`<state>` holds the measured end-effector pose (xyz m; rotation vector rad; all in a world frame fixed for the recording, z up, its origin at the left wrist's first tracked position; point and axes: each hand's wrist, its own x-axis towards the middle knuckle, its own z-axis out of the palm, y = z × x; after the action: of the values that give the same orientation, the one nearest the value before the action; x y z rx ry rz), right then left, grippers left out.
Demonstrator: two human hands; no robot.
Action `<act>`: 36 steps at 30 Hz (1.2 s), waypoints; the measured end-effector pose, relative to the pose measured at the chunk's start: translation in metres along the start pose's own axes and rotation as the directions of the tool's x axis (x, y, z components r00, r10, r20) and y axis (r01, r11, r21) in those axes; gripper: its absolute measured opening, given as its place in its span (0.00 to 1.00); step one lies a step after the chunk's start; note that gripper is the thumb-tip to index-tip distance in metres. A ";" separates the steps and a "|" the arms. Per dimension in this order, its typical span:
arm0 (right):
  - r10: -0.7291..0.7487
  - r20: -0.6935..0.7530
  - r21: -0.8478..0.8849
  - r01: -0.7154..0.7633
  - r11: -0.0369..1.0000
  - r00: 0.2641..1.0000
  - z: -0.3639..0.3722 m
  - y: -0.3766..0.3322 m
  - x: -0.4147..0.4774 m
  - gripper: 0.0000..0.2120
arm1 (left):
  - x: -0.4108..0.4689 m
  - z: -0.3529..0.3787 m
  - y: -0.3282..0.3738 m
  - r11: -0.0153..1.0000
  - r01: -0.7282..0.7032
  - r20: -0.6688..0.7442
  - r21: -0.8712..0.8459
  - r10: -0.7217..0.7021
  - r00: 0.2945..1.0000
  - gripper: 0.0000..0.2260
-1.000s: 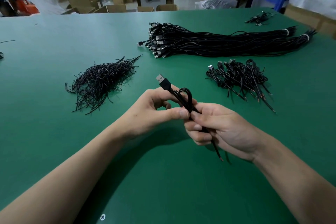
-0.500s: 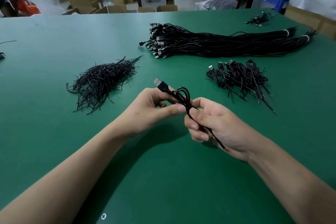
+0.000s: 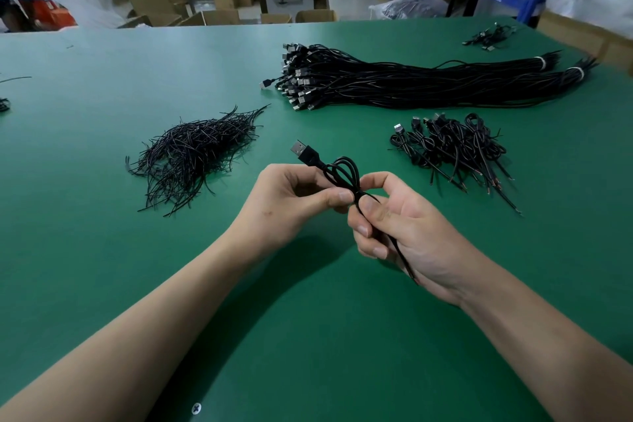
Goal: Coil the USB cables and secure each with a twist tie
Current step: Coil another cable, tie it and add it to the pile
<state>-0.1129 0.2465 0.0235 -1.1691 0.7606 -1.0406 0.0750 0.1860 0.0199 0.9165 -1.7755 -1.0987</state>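
Above the green table (image 3: 102,250), both hands hold one coiled black USB cable (image 3: 342,171). Its silver plug points up and to the left. My left hand (image 3: 291,202) pinches the coil at its waist with thumb and fingers. My right hand (image 3: 400,226) pinches the same waist, fingers curled, and a thin black tail, cable end or twist tie, I cannot tell which, runs down through its palm. A pile of black twist ties (image 3: 195,151) lies to the left. A large bundle of uncoiled USB cables (image 3: 411,82) lies behind. Coiled cables (image 3: 452,147) are heaped at the right.
A few more cables (image 3: 489,36) lie at the far right corner of the table. Stray black wires (image 3: 5,103) sit at the left edge. Beyond the table stand cardboard boxes (image 3: 219,15), a blue-covered bench and blue shelving.
Both hands rose slightly with the cable. The right hand's fingers shifted around the coil's waist, index finger now arched over it. The plug tilted a little.
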 end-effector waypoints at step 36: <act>-0.067 -0.234 -0.103 0.044 0.994 0.970 -0.006 -0.004 0.002 0.04 | -0.005 0.006 0.003 0.993 -0.007 0.016 -0.121 0.009 1.000 0.04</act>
<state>-0.1185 0.2419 0.0259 -1.1663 0.9801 -1.2160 0.0709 0.1938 0.0191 0.8291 -1.7045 -1.1978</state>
